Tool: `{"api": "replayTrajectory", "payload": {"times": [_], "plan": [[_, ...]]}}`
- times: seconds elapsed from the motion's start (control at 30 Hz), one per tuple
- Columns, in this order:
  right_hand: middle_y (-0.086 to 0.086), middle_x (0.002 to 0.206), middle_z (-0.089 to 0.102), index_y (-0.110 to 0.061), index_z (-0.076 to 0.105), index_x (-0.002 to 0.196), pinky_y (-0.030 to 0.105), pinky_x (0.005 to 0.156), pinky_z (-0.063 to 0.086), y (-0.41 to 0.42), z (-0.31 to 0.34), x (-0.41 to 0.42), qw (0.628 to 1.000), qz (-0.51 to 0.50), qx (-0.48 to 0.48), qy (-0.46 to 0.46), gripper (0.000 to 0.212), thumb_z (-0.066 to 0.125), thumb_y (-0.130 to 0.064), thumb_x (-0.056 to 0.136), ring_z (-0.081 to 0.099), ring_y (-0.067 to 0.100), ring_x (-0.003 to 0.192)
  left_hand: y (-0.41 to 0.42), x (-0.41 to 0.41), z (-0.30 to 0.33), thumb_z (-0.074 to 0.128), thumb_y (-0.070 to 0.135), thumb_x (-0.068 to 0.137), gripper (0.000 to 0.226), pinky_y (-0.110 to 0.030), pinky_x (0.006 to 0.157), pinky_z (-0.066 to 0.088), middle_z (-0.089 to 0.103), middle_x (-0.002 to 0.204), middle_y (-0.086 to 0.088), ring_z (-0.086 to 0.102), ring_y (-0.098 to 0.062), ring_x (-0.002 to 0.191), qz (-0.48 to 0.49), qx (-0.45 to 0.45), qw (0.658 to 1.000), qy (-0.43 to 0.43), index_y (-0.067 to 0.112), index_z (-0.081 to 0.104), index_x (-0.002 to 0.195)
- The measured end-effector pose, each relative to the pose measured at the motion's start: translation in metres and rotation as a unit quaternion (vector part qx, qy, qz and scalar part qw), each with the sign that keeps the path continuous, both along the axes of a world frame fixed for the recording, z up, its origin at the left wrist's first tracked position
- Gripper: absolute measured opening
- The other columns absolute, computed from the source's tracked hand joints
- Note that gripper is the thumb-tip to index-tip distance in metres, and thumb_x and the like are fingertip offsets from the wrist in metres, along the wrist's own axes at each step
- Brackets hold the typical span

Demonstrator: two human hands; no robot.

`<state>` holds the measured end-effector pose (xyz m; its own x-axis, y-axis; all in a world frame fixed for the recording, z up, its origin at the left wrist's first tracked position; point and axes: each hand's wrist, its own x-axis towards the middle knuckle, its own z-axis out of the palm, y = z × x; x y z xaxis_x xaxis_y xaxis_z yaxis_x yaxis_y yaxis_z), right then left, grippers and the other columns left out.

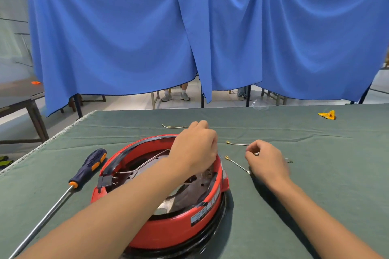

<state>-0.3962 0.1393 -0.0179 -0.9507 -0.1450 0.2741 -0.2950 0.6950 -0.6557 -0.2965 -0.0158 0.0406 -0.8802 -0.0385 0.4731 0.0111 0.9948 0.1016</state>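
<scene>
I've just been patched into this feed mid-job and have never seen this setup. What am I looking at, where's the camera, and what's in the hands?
There is one picture, from a camera worn on a person's head, looking down at their two bare hands; there is no machine. On the green cloth sits a red round housing, open, with metal parts showing. The left hand lies over its far rim; whether it grips anything is hidden. The right hand pinches a thin wire with a brass end. A second wire lies beside it, and a third wire farther back. A screwdriver lies on the left.
</scene>
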Motion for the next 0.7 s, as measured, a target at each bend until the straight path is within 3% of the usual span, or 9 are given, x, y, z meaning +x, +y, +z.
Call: {"api": "replayTrajectory", "payload": {"times": [0.1, 0.17, 0.27, 0.37, 0.57, 0.7], "plan": [[-0.006, 0.111, 0.062, -0.026, 0.063, 0.100, 0.030, 0.076, 0.037, 0.004, -0.007, -0.010, 0.998, 0.009, 0.061, 0.030, 0.017, 0.052, -0.025, 0.087, 0.044, 0.018, 0.113, -0.004, -0.009, -0.008, 0.042, 0.022, 0.096, 0.025, -0.033, 0.077, 0.043, 0.053, 0.097, 0.000, 0.046, -0.019, 0.095, 0.017, 0.013, 0.999, 0.032, 0.015, 0.066, 0.099], [-0.006, 0.114, 0.062, -0.026, 0.064, 0.103, 0.031, 0.087, 0.033, -0.001, -0.008, -0.013, 0.994, 0.019, 0.088, 0.057, 0.020, 0.055, -0.033, 0.087, 0.040, 0.019, 0.115, -0.006, -0.012, -0.010, 0.043, 0.021, 0.095, 0.024, -0.034, 0.076, 0.044, 0.052, 0.095, 0.000, 0.046, -0.020, 0.096, 0.023, 0.045, 0.998, 0.041, 0.014, 0.066, 0.097], [-0.008, 0.110, 0.061, -0.029, 0.067, 0.097, 0.032, 0.090, 0.029, -0.012, -0.007, -0.010, 0.985, 0.037, 0.142, 0.095, 0.025, 0.059, -0.049, 0.084, 0.039, 0.019, 0.112, -0.005, -0.013, -0.011, 0.044, 0.019, 0.094, 0.023, -0.032, 0.072, 0.042, 0.053, 0.095, 0.000, 0.046, -0.018, 0.096, 0.023, 0.064, 0.996, 0.057, 0.013, 0.065, 0.097], [-0.008, 0.103, 0.063, -0.030, 0.070, 0.090, 0.032, 0.087, 0.031, -0.021, -0.006, -0.004, 0.979, 0.064, 0.168, 0.092, 0.020, 0.062, -0.047, 0.085, 0.041, 0.020, 0.110, -0.006, -0.012, -0.009, 0.045, 0.018, 0.092, 0.017, -0.029, 0.070, 0.040, 0.052, 0.096, 0.001, 0.045, -0.017, 0.096, 0.040, 0.080, 0.992, 0.087, 0.014, 0.062, 0.095], [-0.003, 0.091, 0.067, -0.022, 0.070, 0.079, 0.029, 0.076, 0.031, -0.020, -0.007, 0.003, 0.986, 0.084, 0.117, 0.086, 0.015, 0.062, -0.030, 0.090, 0.047, 0.019, 0.105, -0.005, -0.006, -0.006, 0.044, 0.020, 0.090, 0.011, -0.027, 0.064, 0.036, 0.052, 0.091, 0.003, 0.047, -0.015, 0.086, 0.080, 0.116, 0.987, 0.075, 0.018, 0.051, 0.082], [-0.010, 0.079, 0.058, -0.022, 0.055, 0.076, 0.028, 0.069, 0.032, -0.020, -0.004, 0.010, 0.993, 0.083, -0.028, 0.076, 0.016, 0.059, -0.025, 0.091, 0.055, 0.018, 0.089, -0.004, 0.000, -0.004, 0.046, 0.020, 0.089, 0.012, -0.027, 0.064, 0.036, 0.056, 0.090, 0.007, 0.051, -0.013, 0.081, 0.082, 0.132, 0.986, 0.061, 0.022, 0.054, 0.080]]}}
